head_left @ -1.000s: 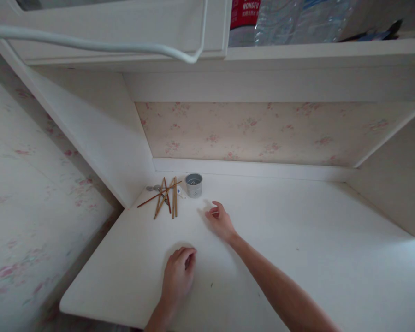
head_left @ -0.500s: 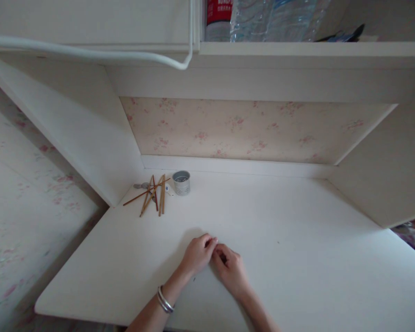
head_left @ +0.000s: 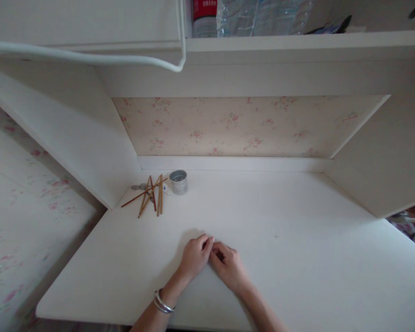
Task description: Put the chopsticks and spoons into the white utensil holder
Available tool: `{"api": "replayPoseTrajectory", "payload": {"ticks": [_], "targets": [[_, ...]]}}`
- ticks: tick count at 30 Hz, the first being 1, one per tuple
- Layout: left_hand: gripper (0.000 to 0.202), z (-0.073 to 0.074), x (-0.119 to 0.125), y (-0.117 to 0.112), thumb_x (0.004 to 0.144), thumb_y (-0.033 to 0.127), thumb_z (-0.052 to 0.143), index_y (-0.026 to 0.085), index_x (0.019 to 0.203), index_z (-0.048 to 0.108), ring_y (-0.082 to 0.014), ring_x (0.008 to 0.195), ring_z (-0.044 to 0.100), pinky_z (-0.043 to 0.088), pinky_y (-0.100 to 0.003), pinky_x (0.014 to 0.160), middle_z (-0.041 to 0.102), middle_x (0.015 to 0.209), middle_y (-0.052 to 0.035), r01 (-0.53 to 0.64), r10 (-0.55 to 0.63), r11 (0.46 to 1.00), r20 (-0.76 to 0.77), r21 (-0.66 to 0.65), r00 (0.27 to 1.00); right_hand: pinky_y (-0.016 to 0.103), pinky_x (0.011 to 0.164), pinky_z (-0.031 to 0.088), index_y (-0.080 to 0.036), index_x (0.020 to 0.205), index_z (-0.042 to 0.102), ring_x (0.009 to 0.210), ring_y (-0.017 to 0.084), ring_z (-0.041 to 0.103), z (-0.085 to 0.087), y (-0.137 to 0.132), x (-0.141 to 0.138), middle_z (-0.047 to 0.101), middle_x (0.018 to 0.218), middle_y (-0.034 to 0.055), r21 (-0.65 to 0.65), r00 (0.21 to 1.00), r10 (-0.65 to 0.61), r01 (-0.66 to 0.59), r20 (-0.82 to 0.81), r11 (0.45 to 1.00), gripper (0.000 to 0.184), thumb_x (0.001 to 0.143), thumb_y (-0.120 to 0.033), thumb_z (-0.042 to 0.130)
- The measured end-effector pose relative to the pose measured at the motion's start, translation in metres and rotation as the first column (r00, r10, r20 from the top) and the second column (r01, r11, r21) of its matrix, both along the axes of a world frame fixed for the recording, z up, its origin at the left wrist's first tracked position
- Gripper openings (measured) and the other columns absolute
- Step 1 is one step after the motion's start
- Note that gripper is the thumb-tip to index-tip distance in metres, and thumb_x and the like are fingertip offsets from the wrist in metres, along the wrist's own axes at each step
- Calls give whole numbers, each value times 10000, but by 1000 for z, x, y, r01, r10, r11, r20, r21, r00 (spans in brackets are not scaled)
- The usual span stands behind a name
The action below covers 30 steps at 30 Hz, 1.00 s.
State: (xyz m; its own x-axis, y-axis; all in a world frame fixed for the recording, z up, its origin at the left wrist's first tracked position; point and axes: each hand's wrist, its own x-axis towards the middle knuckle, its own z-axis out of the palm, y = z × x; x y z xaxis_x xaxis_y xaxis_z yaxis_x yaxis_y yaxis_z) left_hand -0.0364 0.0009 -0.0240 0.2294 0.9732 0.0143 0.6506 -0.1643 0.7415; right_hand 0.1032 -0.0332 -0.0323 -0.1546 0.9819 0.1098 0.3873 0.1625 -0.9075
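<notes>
My left hand and my right hand rest side by side on the white desk, near its front middle, fingertips touching. Both have curled fingers; nothing shows inside them. A silver bangle circles my left wrist. Far ahead at the back left lies a loose pile of wooden chopsticks, with a small grey perforated metal cup upright just right of them. Both hands are well short of these.
A couple of spoons lie behind the chopsticks. A white side panel closes the desk's left. A shelf above holds plastic water bottles. A white cable hangs along the cabinet. Floral wallpaper backs the alcove.
My right hand drew back from near the metal cup to the front middle, and my left hand shifted right to meet it. The view shifted slightly.
</notes>
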Motion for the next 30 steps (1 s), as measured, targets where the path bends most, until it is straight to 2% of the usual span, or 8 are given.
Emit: {"api": "replayPoseTrajectory", "payload": {"ticks": [11,30], "targets": [[441,-3,-1,1,959,471,355,198,664,536,-139,589,541,338,-226,571,559,585,8,21,-21,1000,6,-5,1000,213,627,423,-192,894,663,671,124,589,-1,-1,-1,682,770,0,28,999,-19,18,26,999,138,894,-216,527],[430,-3,0,0,957,461,364,196,669,542,-142,602,562,348,-228,582,582,603,-2,19,-19,1000,-19,18,1000,212,618,415,-188,868,654,653,124,578,-5,1,-1,672,753,2,63,998,-15,12,60,998,131,878,-204,524]]}}
